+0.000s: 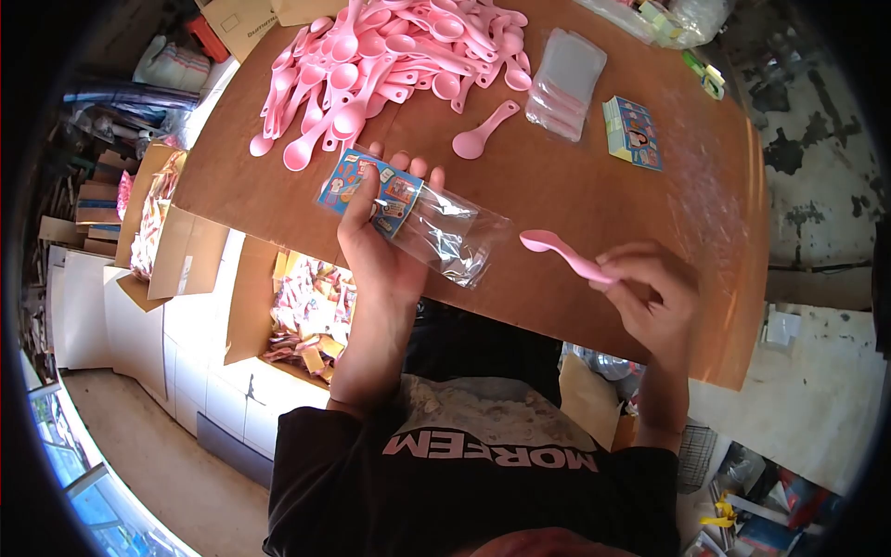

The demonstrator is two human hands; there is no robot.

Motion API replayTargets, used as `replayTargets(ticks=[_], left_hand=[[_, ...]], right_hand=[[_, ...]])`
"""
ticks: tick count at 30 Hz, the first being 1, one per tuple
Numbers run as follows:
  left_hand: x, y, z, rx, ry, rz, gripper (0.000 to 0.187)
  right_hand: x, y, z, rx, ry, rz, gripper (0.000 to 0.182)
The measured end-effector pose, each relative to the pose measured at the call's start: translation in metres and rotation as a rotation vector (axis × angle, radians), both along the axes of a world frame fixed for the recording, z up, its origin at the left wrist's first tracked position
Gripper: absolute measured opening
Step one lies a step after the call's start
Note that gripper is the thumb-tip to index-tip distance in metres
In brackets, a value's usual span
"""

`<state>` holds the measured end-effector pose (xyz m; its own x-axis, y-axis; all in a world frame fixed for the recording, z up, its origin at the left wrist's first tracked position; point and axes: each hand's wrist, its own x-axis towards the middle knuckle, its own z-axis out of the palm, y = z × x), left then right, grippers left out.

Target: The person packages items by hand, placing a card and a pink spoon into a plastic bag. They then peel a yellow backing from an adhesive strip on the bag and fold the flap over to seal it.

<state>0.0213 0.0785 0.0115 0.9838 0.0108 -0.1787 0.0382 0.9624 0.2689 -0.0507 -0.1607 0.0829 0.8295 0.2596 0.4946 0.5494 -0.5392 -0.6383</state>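
Observation:
My left hand (pixel 382 251) grips a clear plastic bag (pixel 455 237) with a printed blue card (pixel 394 206) at its far end, the thumb lying across the card. The bag's other end points right, toward my right hand (pixel 654 288). Between the thumb and fingers of that hand is the handle of a pink plastic spoon (pixel 561 249), its bowl facing the bag with a small gap between them. One loose pink spoon (pixel 471 142) lies on the table beyond my left hand, near a large heap of pink spoons (pixel 371 70).
On the brown table (pixel 548 195) lie a stack of clear bags (pixel 568 79), a stack of printed cards (pixel 634 135) and green-handled scissors (pixel 710 79). Below the table's left edge stands an open carton (pixel 255 297) of packed goods; another carton (pixel 190 255) is further left.

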Motion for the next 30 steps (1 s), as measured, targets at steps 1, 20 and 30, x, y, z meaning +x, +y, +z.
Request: replayTargets(ticks=[1,20,30], left_hand=[[0.002,-0.001,-0.001,-0.003,0.036,-0.004,0.032],[-0.023,-0.035,0.012,-0.042,0.017,-0.301,0.034],[-0.031,-0.053,0.014,0.088,0.01,-0.539,0.048]], right_hand=[[-0.006,-0.001,-0.002,-0.001,-0.001,-0.005,0.018],[-0.016,0.017,-0.034,-0.092,-0.517,0.09,0.026],[-0.016,0.011,-0.023,-0.066,-0.394,0.094,0.017]])
